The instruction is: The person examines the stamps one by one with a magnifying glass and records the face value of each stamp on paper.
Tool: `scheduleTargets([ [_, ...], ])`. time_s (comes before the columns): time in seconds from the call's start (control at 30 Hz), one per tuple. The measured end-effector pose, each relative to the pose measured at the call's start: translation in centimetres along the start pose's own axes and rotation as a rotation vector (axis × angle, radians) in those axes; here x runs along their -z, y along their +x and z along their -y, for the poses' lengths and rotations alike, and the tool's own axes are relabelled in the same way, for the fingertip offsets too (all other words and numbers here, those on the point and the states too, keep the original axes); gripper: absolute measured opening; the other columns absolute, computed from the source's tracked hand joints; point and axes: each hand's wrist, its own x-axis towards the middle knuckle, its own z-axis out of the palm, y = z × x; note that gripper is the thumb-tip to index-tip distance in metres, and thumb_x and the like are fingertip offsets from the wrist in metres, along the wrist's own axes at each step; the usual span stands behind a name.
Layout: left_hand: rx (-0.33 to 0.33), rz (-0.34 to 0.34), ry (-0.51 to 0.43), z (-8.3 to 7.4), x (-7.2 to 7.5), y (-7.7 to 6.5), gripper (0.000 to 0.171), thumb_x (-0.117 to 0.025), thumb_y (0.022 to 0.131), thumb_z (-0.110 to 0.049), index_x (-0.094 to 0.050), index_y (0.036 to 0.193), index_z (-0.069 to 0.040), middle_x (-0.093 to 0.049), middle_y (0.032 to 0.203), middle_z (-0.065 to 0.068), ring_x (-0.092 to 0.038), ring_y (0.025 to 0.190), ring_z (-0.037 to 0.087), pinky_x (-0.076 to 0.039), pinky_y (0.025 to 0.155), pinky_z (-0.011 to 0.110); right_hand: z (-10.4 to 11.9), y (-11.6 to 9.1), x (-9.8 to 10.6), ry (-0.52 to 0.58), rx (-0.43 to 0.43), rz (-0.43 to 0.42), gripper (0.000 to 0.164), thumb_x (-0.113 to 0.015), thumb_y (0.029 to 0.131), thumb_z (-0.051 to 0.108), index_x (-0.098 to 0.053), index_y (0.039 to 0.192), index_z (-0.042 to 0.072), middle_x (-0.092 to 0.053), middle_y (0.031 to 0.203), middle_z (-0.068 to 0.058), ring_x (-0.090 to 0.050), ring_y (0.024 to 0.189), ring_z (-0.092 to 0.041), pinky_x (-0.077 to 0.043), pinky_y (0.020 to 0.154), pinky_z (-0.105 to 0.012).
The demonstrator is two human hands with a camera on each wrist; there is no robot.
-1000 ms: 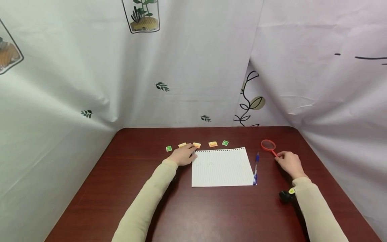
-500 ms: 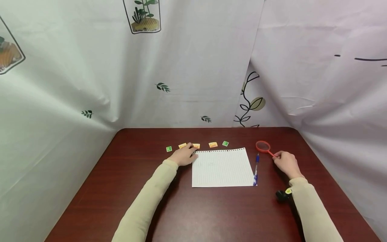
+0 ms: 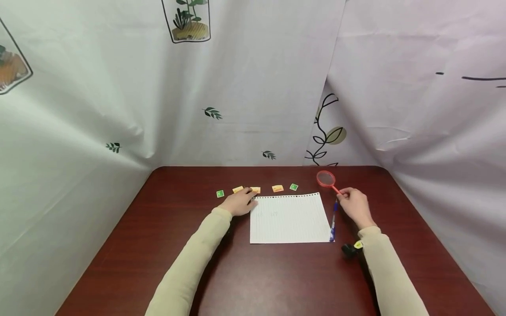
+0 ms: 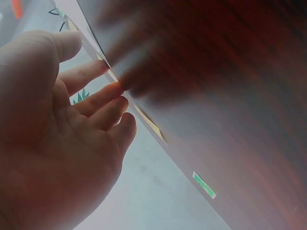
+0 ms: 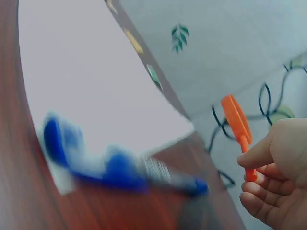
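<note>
My right hand (image 3: 356, 207) pinches a red magnifying glass (image 3: 326, 178) by its handle, the round lens pointing up and left. In the right wrist view, thumb and fingers close on the end of the orange-red handle (image 5: 244, 143). My left hand (image 3: 238, 202) rests at the top left corner of a lined sheet of paper (image 3: 292, 219), fingers extended with their tips at an orange stamp-like piece (image 3: 256, 190). Seen from the left wrist, the fingers (image 4: 98, 100) are slightly bent and touch down near the table's surface. A blue pen (image 3: 333, 224) lies along the paper's right edge.
More small stamp-like pieces line the back of the table: a green one (image 3: 220, 193) at left, an orange one (image 3: 278, 188) and another green one (image 3: 294, 187) toward the right. A printed curtain (image 3: 253, 87) hangs behind the dark red table (image 3: 253, 281).
My right hand has carried the magnifying glass leftward and slightly back, from the right of the pen to just behind its tip. The left hand has stayed in place.
</note>
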Motion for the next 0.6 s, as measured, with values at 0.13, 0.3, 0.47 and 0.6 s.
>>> scheduleTargets([
  [0.13,0.000,-0.001,0.017,0.0,0.0,0.0,0.049,-0.052,0.106,-0.034,-0.050,0.150,-0.012,-0.044,0.154,0.017,-0.047,0.138,0.034,-0.044,0.106,0.049,2.2,0.4,-1.9,0.044,0.011,-0.015,0.021,-0.065,0.096,0.010,-0.069,0.105,-0.008,-0.066,0.085,-0.014,-0.059,0.071,-0.022,-0.045,0.061,-0.030],
  [0.3,0.001,-0.015,0.029,0.0,-0.2,0.1,0.049,-0.054,0.104,-0.033,-0.052,0.148,-0.012,-0.046,0.152,0.016,-0.049,0.136,0.033,-0.046,0.105,0.049,5.0,0.8,-4.2,0.113,0.021,-0.032,0.018,-0.066,0.094,0.010,-0.070,0.102,-0.006,-0.066,0.085,-0.013,-0.059,0.073,-0.022,-0.045,0.061,-0.026],
  [0.47,-0.002,-0.017,0.020,0.0,-0.2,0.1,0.049,-0.055,0.104,-0.033,-0.053,0.148,-0.012,-0.046,0.152,0.016,-0.049,0.136,0.033,-0.046,0.105,0.049,7.7,1.1,-5.8,0.173,0.029,-0.005,0.017,-0.067,0.095,0.010,-0.070,0.102,-0.005,-0.064,0.087,-0.013,-0.058,0.076,-0.023,-0.045,0.066,-0.029],
  [0.6,-0.007,-0.015,0.012,0.1,0.0,0.2,0.049,-0.055,0.104,-0.033,-0.053,0.148,-0.011,-0.046,0.153,0.016,-0.049,0.136,0.033,-0.045,0.105,0.049,9.5,1.2,-7.1,0.202,0.033,0.015,0.016,-0.067,0.094,0.009,-0.070,0.102,-0.004,-0.063,0.089,-0.012,-0.058,0.077,-0.022,-0.046,0.068,-0.030],
])
